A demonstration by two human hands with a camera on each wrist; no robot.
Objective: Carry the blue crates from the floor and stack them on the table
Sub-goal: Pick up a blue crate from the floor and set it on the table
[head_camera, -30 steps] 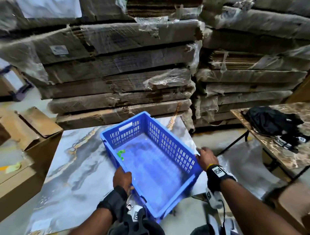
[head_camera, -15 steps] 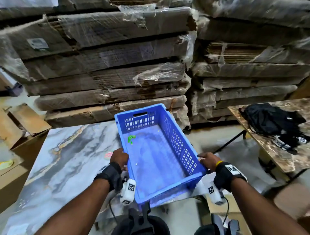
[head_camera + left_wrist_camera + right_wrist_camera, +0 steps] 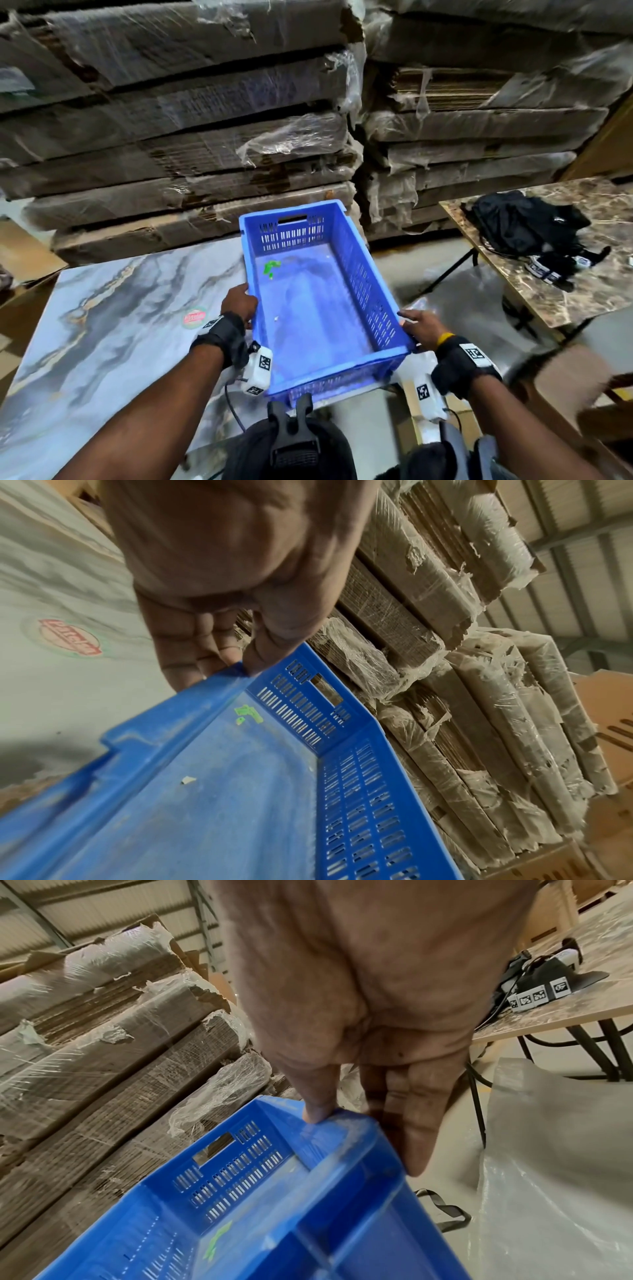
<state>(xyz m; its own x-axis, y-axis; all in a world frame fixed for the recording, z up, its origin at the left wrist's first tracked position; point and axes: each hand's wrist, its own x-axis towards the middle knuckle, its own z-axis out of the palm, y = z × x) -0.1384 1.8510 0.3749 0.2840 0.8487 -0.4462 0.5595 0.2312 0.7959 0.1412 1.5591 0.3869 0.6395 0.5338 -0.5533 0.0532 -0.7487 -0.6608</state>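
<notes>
Setting: stacked, plastic-wrapped cardboard bundles (image 3: 191, 137) stand behind the marble-patterned table (image 3: 102, 342), with a second table (image 3: 582, 291) off to the right carrying dark gear.
Crate: the blue crate (image 3: 318, 308) sits at the right end of the marble-patterned table, its near end overhanging the edge toward the person.
Long axis: it runs away from the person, the slotted handle end farthest off, so any push goes along the crate's length.
Left hand: the left hand (image 3: 239, 303) grips the left long rim about midway, thumb over the top edge and fingers (image 3: 192, 653) down the outer wall.
Right hand: the right hand (image 3: 423, 329) holds the near right corner, thumb on the rim and fingers (image 3: 418, 1123) along the outside; it is the nearer of the two to the person.
Judgement: the crate probably needs sliding further onto the tabletop, or squaring, before release.
Contents: a green scrap (image 3: 271, 266) and a pale fleck lie on the floor of the crate.
Hidden: the crate's underside and how much of it the tabletop supports cannot be seen; no other crates are in view.
</notes>
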